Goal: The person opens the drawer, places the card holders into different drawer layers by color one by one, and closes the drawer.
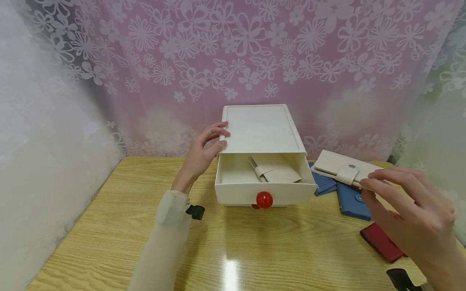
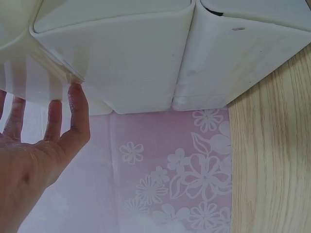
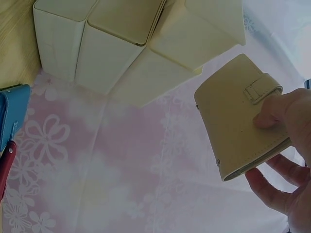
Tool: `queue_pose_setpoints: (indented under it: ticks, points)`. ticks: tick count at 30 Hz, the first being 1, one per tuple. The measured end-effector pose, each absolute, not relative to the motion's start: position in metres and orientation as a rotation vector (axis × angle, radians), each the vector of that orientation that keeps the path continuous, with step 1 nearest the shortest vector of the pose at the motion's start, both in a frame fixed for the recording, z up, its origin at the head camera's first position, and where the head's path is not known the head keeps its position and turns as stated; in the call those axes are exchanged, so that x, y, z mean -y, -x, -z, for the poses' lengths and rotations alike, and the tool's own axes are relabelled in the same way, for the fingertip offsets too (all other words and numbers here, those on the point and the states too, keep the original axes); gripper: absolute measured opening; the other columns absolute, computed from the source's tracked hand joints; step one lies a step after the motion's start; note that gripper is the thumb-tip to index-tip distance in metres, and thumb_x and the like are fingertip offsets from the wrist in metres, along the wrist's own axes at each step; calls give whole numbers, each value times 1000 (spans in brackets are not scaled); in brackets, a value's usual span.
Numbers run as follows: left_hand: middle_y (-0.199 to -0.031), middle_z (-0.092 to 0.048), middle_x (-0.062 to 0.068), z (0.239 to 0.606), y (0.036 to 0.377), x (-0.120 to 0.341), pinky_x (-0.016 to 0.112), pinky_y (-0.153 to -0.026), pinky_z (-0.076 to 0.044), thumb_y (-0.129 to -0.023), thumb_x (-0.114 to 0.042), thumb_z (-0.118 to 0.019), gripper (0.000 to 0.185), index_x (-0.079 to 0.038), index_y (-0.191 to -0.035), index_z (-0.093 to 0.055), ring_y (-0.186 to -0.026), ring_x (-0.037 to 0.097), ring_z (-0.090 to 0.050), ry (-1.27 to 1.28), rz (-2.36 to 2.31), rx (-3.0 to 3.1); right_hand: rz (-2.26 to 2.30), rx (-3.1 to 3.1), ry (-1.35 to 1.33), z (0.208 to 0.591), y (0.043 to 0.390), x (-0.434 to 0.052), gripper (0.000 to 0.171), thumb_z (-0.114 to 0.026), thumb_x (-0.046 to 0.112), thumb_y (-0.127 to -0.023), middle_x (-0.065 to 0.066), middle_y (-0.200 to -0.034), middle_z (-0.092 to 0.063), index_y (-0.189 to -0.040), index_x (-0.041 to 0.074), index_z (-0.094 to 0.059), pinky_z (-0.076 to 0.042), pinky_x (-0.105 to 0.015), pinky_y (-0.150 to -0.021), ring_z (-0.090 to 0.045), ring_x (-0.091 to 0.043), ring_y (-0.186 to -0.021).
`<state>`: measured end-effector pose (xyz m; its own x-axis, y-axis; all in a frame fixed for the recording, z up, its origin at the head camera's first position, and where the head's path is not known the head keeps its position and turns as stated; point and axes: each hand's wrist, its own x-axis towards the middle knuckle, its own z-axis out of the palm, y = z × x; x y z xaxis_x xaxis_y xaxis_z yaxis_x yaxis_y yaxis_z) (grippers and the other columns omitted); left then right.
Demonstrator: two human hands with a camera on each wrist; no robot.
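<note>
My left hand (image 1: 204, 147) rests its fingertips on the left top edge of a white drawer box (image 1: 260, 129). Its top drawer (image 1: 236, 194), fronted by a red round knob (image 1: 264, 200), is pulled out. Inside lies a cream wallet (image 1: 282, 171) with a strap, slightly tilted. To the right of the drawer, my right hand (image 1: 418, 210) pinches another cream wallet (image 1: 333, 163) with a snap strap, held above the blue wallets. In the right wrist view, the thumb presses one face of this wallet (image 3: 233, 116) while fingers support the other.
Blue wallets (image 1: 351, 202) lie on the wooden table (image 1: 145, 226) right of the drawer box. Nearer the front is a dark red wallet (image 1: 382, 242), partly behind the right hand. A pink flowered curtain (image 1: 204, 72) hangs at the back. More white drawer sections (image 2: 233, 63) are stacked below the pulled-out one.
</note>
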<state>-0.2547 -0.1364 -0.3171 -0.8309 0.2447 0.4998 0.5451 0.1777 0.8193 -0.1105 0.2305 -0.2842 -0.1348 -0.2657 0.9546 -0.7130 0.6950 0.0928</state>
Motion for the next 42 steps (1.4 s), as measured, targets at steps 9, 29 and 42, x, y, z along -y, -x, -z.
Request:
queue_pose_setpoints:
  ticks: [9,29,42]
  points:
    - [-153,-54,-2,317,255,136,60,-119,-34,-98,-20,-60,26,-8,-119,-67,-141,22,-48,752,1706,2199,-493,1639,-786,281,113,-219,47,-59,33,-102,-27,-79,-65,-78,-7,-69,-39,-8,-107,-52,-44,-68]
    - [-154,-53,-2,318,257,136,61,-118,-35,-98,-21,-60,26,-8,-119,-67,-140,23,-48,757,1706,2193,-582,1499,-841,280,121,-192,36,-63,22,-99,-23,-76,-66,-75,-4,-69,-47,-13,-101,-55,-42,-66]
    - [-153,-54,-2,319,258,136,58,-119,-35,-98,-21,-60,25,-8,-118,-68,-140,23,-48,754,1719,2191,-608,1518,-869,278,124,-179,33,-62,21,-99,-21,-78,-68,-79,-3,-72,-48,-16,-90,-58,-40,-69]
